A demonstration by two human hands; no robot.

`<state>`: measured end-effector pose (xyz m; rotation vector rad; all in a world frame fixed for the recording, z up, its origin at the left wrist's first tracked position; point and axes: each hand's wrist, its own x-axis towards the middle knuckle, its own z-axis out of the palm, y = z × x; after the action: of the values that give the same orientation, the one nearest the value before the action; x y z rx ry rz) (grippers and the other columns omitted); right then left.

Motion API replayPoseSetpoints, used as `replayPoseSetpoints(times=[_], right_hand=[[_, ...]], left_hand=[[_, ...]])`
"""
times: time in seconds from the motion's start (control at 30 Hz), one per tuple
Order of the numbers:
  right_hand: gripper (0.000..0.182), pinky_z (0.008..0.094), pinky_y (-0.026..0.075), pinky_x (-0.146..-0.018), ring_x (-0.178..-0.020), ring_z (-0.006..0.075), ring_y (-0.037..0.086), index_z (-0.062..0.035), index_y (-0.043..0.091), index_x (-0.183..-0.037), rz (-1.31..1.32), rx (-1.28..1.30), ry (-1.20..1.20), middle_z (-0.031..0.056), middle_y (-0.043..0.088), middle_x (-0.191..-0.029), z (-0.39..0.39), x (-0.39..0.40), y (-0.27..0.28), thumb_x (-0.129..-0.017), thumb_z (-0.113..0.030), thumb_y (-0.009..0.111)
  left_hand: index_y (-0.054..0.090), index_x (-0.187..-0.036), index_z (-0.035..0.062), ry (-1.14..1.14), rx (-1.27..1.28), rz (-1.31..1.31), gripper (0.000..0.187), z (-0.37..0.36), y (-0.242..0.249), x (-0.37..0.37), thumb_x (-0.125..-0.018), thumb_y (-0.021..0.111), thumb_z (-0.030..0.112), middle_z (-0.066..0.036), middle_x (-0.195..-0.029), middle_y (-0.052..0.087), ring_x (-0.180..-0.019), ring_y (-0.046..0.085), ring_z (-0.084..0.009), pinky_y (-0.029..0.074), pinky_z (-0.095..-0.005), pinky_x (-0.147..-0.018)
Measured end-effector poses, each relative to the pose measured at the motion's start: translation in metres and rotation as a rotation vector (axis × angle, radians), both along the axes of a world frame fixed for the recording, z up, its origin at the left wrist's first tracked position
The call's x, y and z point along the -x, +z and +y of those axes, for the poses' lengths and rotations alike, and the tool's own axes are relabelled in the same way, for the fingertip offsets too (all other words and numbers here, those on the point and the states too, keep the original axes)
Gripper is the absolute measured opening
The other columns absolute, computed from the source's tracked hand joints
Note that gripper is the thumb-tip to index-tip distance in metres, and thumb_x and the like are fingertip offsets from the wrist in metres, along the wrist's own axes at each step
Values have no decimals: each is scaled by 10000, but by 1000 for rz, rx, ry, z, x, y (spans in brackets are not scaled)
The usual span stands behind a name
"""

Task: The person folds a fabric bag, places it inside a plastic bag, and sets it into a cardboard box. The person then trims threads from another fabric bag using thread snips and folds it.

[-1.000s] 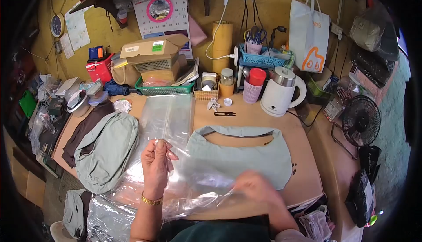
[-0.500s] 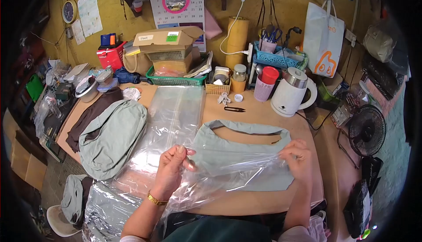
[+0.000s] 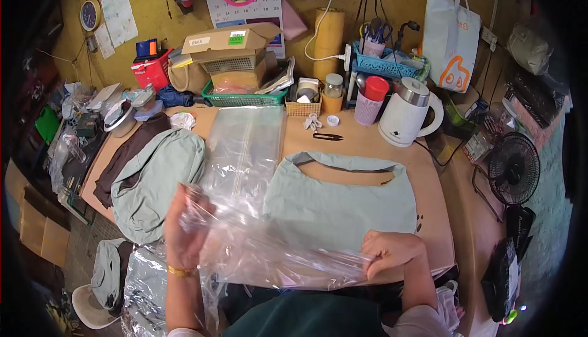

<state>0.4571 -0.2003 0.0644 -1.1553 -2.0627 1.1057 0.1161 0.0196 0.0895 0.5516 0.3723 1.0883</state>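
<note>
A clear plastic bag (image 3: 275, 251) is stretched between my two hands, low over the table's front edge. My left hand (image 3: 185, 223) grips its bunched left side, raised near the stack of flat plastic bags (image 3: 242, 147). At the other end my right hand (image 3: 394, 252) is closed with the bag's edge pinched in its fingers. Behind the plastic lies a pale green fabric bag (image 3: 343, 205), flat with its handle loop toward the back; the plastic overlaps its lower left part. More pale green fabric bags (image 3: 156, 184) are piled on the left.
Small black thread snips (image 3: 327, 136) lie behind the fabric bag. A white kettle (image 3: 407, 116), a pink cup (image 3: 369, 107) and a green basket (image 3: 245, 99) line the back. A fan (image 3: 513, 168) stands at right. Plastic-wrapped items (image 3: 144, 294) sit at lower left.
Both hands have drawn the plastic bag back toward me, off most of the fabric bag. My left hand has gone left and up a little; my right hand has come lower and slightly left.
</note>
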Motion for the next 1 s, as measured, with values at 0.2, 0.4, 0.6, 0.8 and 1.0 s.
replayPoseSetpoints(times=[0.2,0.4,0.6,0.8,1.0], right_hand=[[227,328,486,-615,-698,162,596,-107,630,-817,840,-507,-960,21,636,-837,1,-6,-5,-896,-319,626],[267,285,493,-659,-764,144,622,-94,592,-824,1437,139,-550,34,638,-776,-18,-11,-6,-908,-345,625],[312,267,482,-665,-741,147,613,-67,607,-851,416,-21,-178,20,619,-728,-20,1,3,-928,-369,605],[282,334,500,-700,-754,210,618,-5,648,-869,1376,212,-495,92,671,-848,-32,-14,-33,-882,-286,665],[397,291,481,-618,-701,150,604,-32,646,-976,461,-1,-355,7,627,-781,-17,25,-14,-899,-421,634]], left_hand=[[633,-988,45,-567,-519,443,269,-13,-9,12,-957,544,297,-33,-783,625,-688,579,-123,473,-279,-619],[615,-1068,-31,-392,-493,861,273,-29,-7,-6,-891,635,176,-70,-845,664,-763,600,-128,493,-285,-748],[616,-1057,-4,-317,-71,468,250,-22,-26,30,-917,591,202,-69,-957,630,-803,573,-132,463,-246,-740],[636,-969,-2,-725,-522,652,154,-7,-53,42,-910,619,140,-15,-985,611,-833,558,-95,433,-241,-728],[598,-1057,32,-329,21,-92,219,-20,-33,38,-948,573,221,-63,-940,646,-856,601,-157,477,-286,-796]])
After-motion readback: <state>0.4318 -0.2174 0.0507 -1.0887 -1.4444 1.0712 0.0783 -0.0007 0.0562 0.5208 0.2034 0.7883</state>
